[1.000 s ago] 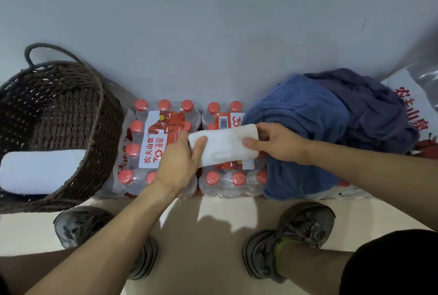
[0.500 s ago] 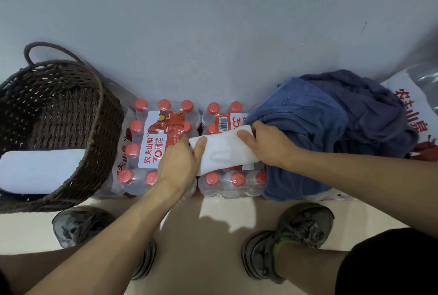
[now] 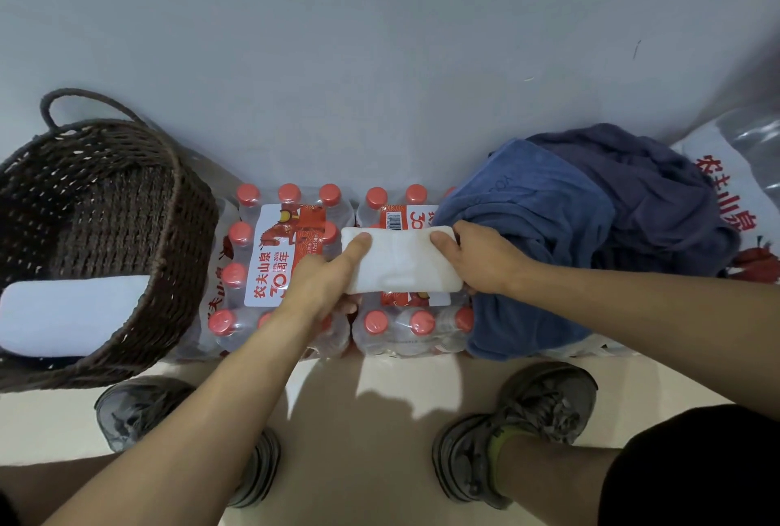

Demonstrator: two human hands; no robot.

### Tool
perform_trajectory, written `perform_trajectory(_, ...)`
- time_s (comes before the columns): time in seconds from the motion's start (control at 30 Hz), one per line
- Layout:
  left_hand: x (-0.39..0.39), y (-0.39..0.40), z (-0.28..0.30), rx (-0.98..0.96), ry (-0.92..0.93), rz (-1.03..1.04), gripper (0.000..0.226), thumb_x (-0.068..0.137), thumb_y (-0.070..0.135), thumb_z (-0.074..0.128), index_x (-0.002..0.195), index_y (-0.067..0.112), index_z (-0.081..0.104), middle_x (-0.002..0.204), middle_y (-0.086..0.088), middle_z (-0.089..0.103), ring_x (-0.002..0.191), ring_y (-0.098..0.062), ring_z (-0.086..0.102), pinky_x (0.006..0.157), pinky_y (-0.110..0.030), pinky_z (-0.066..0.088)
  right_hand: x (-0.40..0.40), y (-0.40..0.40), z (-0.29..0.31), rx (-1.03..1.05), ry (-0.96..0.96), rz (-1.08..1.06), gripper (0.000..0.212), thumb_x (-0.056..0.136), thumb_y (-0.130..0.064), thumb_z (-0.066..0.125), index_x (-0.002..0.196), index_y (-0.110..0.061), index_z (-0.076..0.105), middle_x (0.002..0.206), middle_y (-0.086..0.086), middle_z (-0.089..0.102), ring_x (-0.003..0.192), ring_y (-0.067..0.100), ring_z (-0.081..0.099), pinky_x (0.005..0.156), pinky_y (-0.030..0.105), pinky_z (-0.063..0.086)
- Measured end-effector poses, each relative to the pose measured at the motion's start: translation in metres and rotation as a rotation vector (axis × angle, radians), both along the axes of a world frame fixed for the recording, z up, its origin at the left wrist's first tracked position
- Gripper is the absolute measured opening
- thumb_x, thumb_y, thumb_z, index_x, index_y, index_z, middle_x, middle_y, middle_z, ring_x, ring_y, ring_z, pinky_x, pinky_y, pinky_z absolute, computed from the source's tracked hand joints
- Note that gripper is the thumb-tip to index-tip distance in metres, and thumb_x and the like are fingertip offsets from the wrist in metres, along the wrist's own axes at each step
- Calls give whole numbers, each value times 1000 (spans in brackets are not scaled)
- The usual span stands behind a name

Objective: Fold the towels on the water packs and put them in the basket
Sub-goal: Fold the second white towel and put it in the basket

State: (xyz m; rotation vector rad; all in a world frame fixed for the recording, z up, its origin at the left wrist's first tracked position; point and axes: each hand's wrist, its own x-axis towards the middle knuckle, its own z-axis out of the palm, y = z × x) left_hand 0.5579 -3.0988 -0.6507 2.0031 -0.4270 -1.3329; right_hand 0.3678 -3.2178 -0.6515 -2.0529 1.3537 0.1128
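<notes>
A small white towel, folded into a flat rectangle, lies on the shrink-wrapped water packs with red caps. My left hand holds its left end, index finger on top. My right hand grips its right end. A brown wicker basket stands at the left with a folded white towel inside. A blue towel and a darker blue-grey towel lie crumpled on the packs at the right.
A grey wall rises directly behind the packs and basket. Another water pack with a white label sits at the far right. My two grey shoes stand on the pale floor just in front of the packs.
The white towel has straightened from tilted to level across the packs. My right hand slid along its right end and my left index finger moved onto its top left corner.
</notes>
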Motion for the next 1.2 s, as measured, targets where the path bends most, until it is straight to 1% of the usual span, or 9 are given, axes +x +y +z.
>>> perform_trajectory(0.23, -5, -3, 4, -39, 355, 130, 59, 73, 54, 78, 108, 8, 68, 74, -11, 62, 52, -20, 54, 48, -28, 43, 0, -3, 4, 138, -32, -21, 44, 104, -46, 31, 111, -11, 57, 93, 3, 64, 73, 13, 59, 59, 26, 46)
perform_trajectory(0.4, -11, -8, 10, -147, 528, 255, 38, 76, 35, 81, 104, 12, 69, 84, -4, 77, 78, -19, 75, 63, -35, 60, -5, -1, 10, 201, -24, -29, 46, 105, -45, 30, 102, -9, 58, 83, 14, 70, 59, 21, 64, 63, 36, 58)
perform_trajectory(0.53, -17, -14, 17, -256, 432, 290, 64, 67, 35, 87, 117, 5, 60, 107, -15, 73, 93, -27, 73, 82, -47, 59, -13, 1, 12, 361, -135, -143, 42, 104, -45, 34, 97, -11, 57, 78, 16, 72, 61, 23, 68, 62, 33, 62)
perform_trajectory(0.63, -13, -21, 30, -331, 110, 5, 56, 69, 47, 78, 114, 20, 60, 107, -3, 70, 94, -19, 70, 77, -39, 59, -21, 1, 16, 512, -228, -244, 43, 104, -44, 37, 101, -8, 58, 81, 17, 71, 65, 23, 69, 62, 34, 62)
perform_trajectory(0.73, -7, -33, 55, -373, -273, -401, 27, 82, 51, 68, 83, 24, 66, 70, 19, 66, 64, 5, 60, 55, -10, 43, -28, 0, 23, 703, -232, -271, 43, 104, -41, 40, 108, -3, 59, 88, 19, 72, 72, 24, 72, 68, 34, 62)
perform_trajectory(0.83, -1, -49, 90, -406, -654, -762, 34, 89, 51, 61, 77, 19, 61, 65, 8, 59, 56, -4, 52, 48, -18, 37, -30, -8, 44, 718, -277, -201, 21, 97, -18, 58, 115, -7, 58, 99, 16, 72, 83, 23, 72, 77, 36, 61)
perform_trajectory(0.9, 4, -55, 116, -422, -789, -997, 35, 90, 54, 58, 85, 19, 62, 72, 6, 61, 62, -6, 55, 52, -21, 38, -31, -18, 65, 551, -337, -54, 55, 83, -17, 75, 131, -20, 48, 123, 5, 62, 105, 16, 66, 89, 34, 57)
perform_trajectory(1.0, 6, -50, 150, -488, -667, -1168, 25, 90, 51, 58, 90, 27, 63, 75, 11, 64, 68, -4, 59, 57, -16, 42, -16, -10, 100, 364, -437, 207, 107, 59, -49, 89, 147, -33, 30, 146, -12, 41, 132, 6, 44, 107, 34, 44)
perform_trajectory(1.2, 24, -31, 196, -528, -404, -1124, 26, 85, 52, 62, 97, 29, 67, 89, 5, 72, 79, -14, 71, 68, -34, 59, 21, 25, 125, 345, -658, 359, 52, 66, -38, 89, 110, -39, 61, 104, -18, 69, 100, 3, 67, 71, 17, 54)
